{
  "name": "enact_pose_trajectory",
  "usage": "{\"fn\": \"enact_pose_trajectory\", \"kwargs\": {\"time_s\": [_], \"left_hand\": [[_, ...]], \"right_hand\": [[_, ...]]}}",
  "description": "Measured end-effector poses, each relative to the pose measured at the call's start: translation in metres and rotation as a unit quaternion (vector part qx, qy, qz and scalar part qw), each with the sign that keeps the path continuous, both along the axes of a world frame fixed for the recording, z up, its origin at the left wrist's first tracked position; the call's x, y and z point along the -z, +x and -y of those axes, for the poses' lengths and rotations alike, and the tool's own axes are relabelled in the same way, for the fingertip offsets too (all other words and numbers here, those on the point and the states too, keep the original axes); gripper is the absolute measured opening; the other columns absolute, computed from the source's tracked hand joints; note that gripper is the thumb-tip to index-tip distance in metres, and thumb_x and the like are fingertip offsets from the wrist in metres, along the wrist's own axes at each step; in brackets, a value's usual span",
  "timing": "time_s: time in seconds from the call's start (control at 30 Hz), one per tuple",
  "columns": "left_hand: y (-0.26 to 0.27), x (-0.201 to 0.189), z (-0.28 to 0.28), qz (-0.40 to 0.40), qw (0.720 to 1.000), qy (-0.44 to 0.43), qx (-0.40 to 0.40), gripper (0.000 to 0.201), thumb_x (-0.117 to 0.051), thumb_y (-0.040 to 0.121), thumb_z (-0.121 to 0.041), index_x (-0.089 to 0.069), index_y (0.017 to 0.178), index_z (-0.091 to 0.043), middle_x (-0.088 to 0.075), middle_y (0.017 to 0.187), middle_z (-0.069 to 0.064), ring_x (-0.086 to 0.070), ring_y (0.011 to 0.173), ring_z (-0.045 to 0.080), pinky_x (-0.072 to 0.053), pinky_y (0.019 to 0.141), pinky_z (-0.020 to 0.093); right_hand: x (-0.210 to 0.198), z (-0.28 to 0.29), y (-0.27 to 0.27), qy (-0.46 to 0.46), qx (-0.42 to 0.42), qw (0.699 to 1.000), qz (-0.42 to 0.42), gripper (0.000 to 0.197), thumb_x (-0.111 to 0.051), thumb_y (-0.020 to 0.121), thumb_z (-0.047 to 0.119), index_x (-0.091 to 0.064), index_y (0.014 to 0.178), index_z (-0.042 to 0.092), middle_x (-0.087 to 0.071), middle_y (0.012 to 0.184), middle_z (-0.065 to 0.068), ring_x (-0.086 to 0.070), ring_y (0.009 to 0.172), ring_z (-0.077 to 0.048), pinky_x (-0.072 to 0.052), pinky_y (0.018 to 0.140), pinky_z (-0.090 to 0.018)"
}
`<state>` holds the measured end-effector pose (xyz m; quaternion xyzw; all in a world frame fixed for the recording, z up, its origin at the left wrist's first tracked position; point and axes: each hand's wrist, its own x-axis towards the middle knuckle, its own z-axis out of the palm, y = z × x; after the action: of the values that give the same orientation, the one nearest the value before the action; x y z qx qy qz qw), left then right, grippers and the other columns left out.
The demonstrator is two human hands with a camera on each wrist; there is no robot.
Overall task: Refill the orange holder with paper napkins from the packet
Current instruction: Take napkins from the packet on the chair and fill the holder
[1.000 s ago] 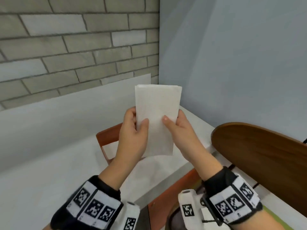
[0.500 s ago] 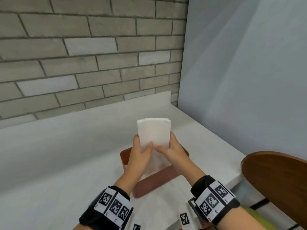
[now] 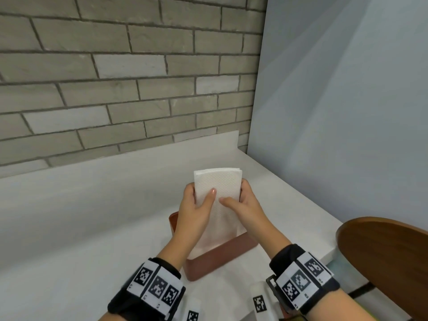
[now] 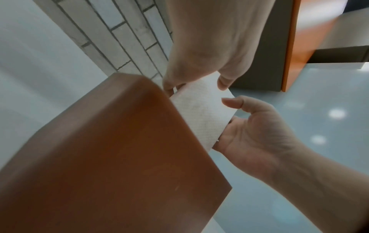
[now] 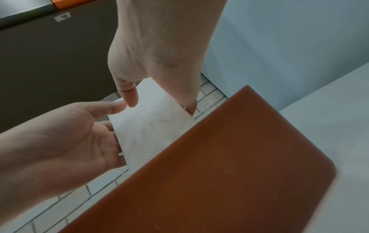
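Above the orange holder, napkin stack pinched upright by left hand and right hand; risk: sheets buckling or splaying against holder wall

I'm scanning for writing and nothing reads. On my wristbands I see only black-and-white square code markers, patterns, no letters or digits. In the right wrist view a small white label sits on the dark grey panel, carrying marks too blurred for me to make out.
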<state>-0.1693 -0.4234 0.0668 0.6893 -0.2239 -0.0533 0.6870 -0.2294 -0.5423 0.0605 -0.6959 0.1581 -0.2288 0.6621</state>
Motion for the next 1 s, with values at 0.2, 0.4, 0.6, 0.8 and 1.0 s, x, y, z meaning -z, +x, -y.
{"fn": "enact_pose_trajectory", "kwargs": {"time_s": [0.2, 0.4, 0.6, 0.8, 1.0], "left_hand": [[-0.003, -0.007, 0.003, 0.005, 0.999, -0.024, 0.025, 0.021, -0.055, 0.093, -0.019, -0.046, 0.112, -0.022, -0.058, 0.096, -0.015, -0.058, 0.086, -0.005, -0.045, 0.062, 0.002], [-0.005, 0.006, 0.002, -0.004, 0.998, 0.035, 0.045, 0.021, -0.050, 0.096, -0.020, -0.039, 0.113, -0.027, -0.052, 0.094, -0.021, -0.053, 0.086, -0.006, -0.043, 0.061, 0.006], [0.006, -0.005, -0.001, 0.053, 0.994, 0.087, 0.037, 0.014, -0.051, 0.095, -0.018, -0.046, 0.106, -0.025, -0.054, 0.088, -0.018, -0.054, 0.081, 0.002, -0.043, 0.060, 0.009], [0.015, -0.022, -0.004, 0.106, 0.986, 0.117, 0.060, 0.008, -0.057, 0.092, -0.023, -0.054, 0.098, -0.025, -0.060, 0.088, -0.012, -0.057, 0.081, 0.003, -0.046, 0.067, 0.020], [0.011, -0.039, -0.039, 0.143, 0.988, 0.055, 0.002, 0.023, -0.060, 0.089, -0.016, -0.052, 0.094, -0.038, -0.059, 0.098, -0.015, -0.057, 0.094, 0.001, -0.045, 0.087, 0.022]], "right_hand": [[-0.005, -0.005, 0.004, 0.005, 0.011, 1.000, 0.026, 0.043, -0.060, 0.083, 0.003, -0.046, 0.120, 0.020, -0.062, 0.113, -0.003, -0.062, 0.102, -0.015, -0.052, 0.079, -0.025], [-0.004, 0.000, 0.003, -0.007, 0.012, 1.000, 0.016, 0.044, -0.060, 0.085, 0.005, -0.044, 0.123, 0.021, -0.059, 0.117, -0.003, -0.059, 0.109, -0.018, -0.051, 0.086, -0.029], [-0.047, 0.018, -0.004, -0.374, 0.044, 0.926, 0.033, 0.066, -0.072, 0.080, 0.031, -0.038, 0.136, 0.031, -0.046, 0.125, 0.008, -0.045, 0.114, -0.001, -0.035, 0.096, -0.008], [-0.092, 0.029, -0.007, -0.492, -0.073, 0.861, -0.106, 0.006, -0.058, 0.090, 0.029, -0.054, 0.091, 0.033, -0.061, 0.092, 0.008, -0.058, 0.088, -0.015, -0.044, 0.073, -0.027], [-0.084, 0.048, -0.010, -0.299, -0.011, 0.945, -0.133, 0.004, -0.056, 0.093, 0.020, -0.058, 0.094, 0.018, -0.061, 0.091, -0.002, -0.061, 0.075, -0.021, -0.054, 0.052, -0.028]]}}
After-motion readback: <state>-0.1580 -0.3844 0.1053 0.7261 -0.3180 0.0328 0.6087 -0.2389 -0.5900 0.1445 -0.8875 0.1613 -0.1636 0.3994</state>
